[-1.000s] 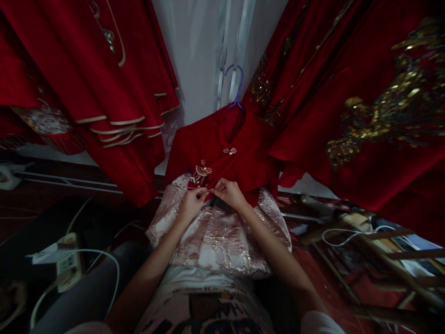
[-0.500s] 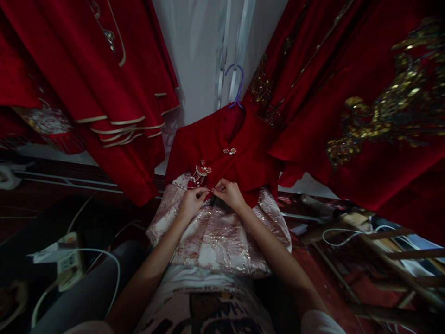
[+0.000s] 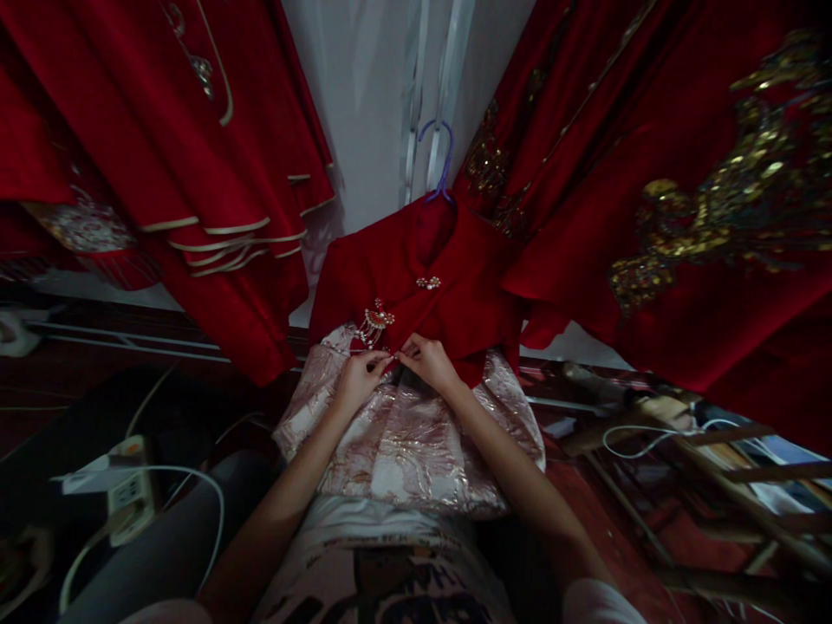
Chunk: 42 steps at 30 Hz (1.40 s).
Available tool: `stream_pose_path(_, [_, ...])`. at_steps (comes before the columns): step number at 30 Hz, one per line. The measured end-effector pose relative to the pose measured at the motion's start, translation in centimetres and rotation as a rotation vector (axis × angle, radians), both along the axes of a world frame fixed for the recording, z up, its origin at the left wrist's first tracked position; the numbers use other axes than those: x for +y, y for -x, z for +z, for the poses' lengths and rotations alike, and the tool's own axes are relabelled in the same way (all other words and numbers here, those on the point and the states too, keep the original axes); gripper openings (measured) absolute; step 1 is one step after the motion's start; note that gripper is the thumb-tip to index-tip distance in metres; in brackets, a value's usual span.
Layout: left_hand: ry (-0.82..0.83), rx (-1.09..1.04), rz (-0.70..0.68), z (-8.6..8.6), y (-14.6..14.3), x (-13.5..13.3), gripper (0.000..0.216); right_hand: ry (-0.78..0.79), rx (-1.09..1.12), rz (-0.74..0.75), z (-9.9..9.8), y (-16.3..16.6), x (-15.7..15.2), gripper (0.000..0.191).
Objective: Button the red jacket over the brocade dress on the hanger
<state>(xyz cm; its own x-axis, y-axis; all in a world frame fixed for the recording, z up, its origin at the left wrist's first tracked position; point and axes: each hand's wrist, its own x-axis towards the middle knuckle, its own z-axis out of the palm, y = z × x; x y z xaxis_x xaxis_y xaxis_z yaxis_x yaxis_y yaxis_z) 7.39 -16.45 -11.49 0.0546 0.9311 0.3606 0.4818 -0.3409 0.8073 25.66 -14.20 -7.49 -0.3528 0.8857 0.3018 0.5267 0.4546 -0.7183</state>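
Note:
In front of me a red jacket hangs on a purple hanger, over a pale skirt with metallic pattern. A beaded fan-shaped ornament is fixed on its front, and a small pearl clasp sits near the neck. At the jacket's lower front edge, my left hand pinches with thumb and forefinger. Fingertip to fingertip with it, my right hand pinches at the same edge. Something tiny shows between the fingertips, too small to name; both hands touch the red cloth.
Red garments with pale piping hang at the left. A red garment with gold sequins hangs at the right. A power strip with white cables lies at lower left. A wooden stool or frame stands at lower right.
Almost nothing differs. Both hands stay pinched at the jacket's edge, with only a slight shift of the fingertips.

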Motion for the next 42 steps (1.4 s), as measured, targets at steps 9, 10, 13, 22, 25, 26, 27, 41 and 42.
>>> stream_pose_path(9, [0.009, -0.033, -0.023, 0.1, -0.2, -0.1, 0.019, 0.023, 0.035, -0.022, -0.4, -0.1, 0.1, 0.005])
stream_pose_path(10, [0.015, -0.050, -0.023, 0.1, -0.3, -0.1, 0.018, 0.022, 0.030, -0.022, -0.4, 0.0, 0.1, 0.005])
stream_pose_path(13, [0.033, -0.081, 0.009, 0.1, -0.6, 0.0, 0.014, 0.019, 0.026, -0.021, -0.2, 0.2, -0.1, 0.005])
stream_pose_path(22, [0.026, -0.040, 0.036, 0.1, -0.8, -0.1, 0.016, 0.012, 0.033, -0.024, 0.0, 0.3, -0.3, 0.005])
stream_pose_path(25, [0.025, -0.008, 0.039, -0.1, -0.6, -0.1, 0.016, 0.012, 0.026, -0.032, 0.1, 0.3, -0.3, 0.005])
stream_pose_path(26, [0.027, 0.000, 0.043, -0.1, -0.5, -0.1, 0.016, 0.013, 0.023, -0.037, 0.1, 0.3, -0.3, 0.004])
stream_pose_path(27, [0.028, 0.005, 0.043, -0.1, -0.5, 0.0, 0.016, 0.014, 0.018, -0.041, 0.1, 0.4, -0.4, 0.004])
stream_pose_path(41, [-0.119, 0.100, 0.068, 0.2, -1.0, -0.5, 0.011, 0.175, -0.171, 0.186, 3.7, -3.2, -0.2, 0.021])
stream_pose_path(42, [-0.121, 0.107, 0.062, 0.1, -1.0, -0.5, 0.011, 0.181, -0.143, 0.191, 4.3, -3.6, -0.3, 0.020])
